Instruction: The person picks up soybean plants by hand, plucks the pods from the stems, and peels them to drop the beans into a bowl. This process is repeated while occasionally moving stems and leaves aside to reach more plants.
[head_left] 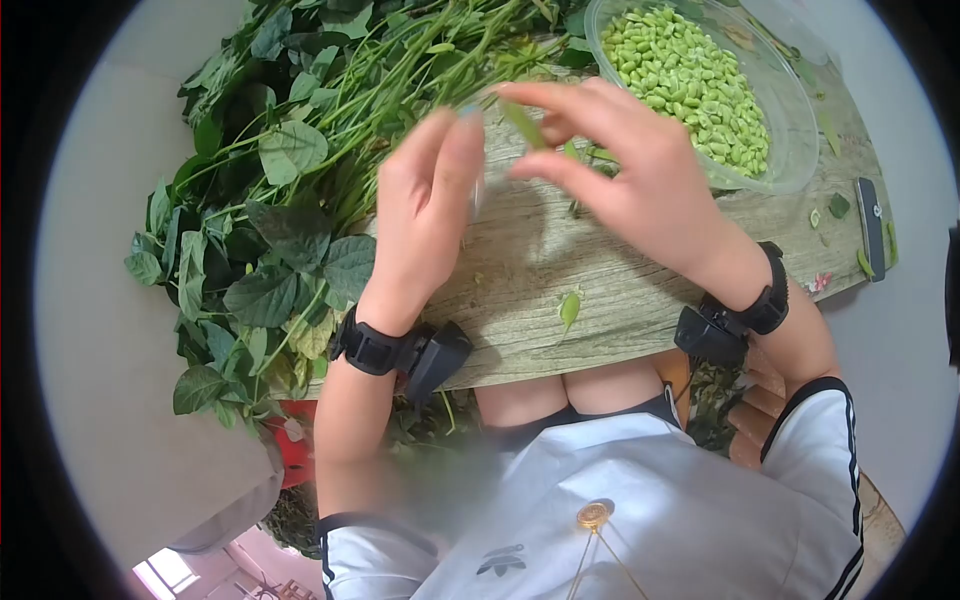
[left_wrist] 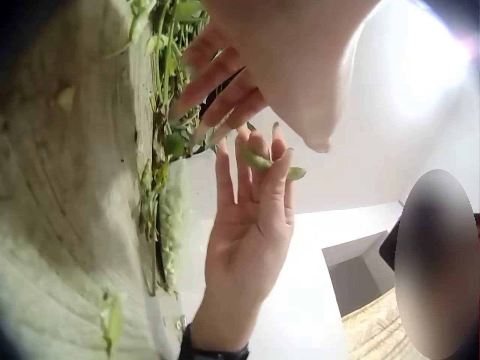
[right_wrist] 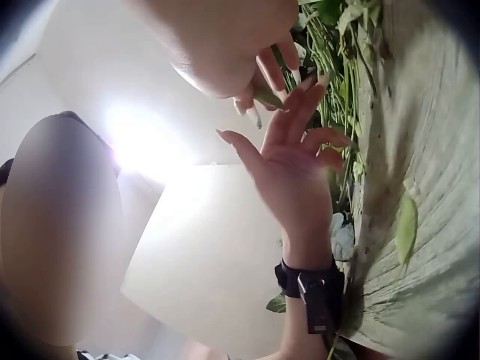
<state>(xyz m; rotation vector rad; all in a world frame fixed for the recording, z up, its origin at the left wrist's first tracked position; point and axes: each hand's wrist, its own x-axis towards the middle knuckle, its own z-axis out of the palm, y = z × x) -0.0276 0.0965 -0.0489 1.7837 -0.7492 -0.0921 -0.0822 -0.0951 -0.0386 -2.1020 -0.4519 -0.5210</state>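
Observation:
My right hand (head_left: 640, 165) pinches a green soybean pod (head_left: 522, 126) between thumb and fingers. The left wrist view shows the pod (left_wrist: 259, 160) lying across those fingers. Close to the pod's left stands my left hand (head_left: 425, 200), blurred at the fingertips. In the right wrist view the left hand (right_wrist: 292, 176) has its fingers extended and thumb apart, with nothing in its grasp. Both hands are raised over the wood-grain table (head_left: 520, 265). A single green pod (head_left: 570, 309) lies on the table below them.
Leafy soybean stalks (head_left: 290, 160) are heaped along the left and back of the table. At the back right, a clear plastic bowl (head_left: 800, 182) holds many shelled green beans (head_left: 690, 90). A slim dark-grey object (head_left: 872, 230) and small scraps lie near the right edge.

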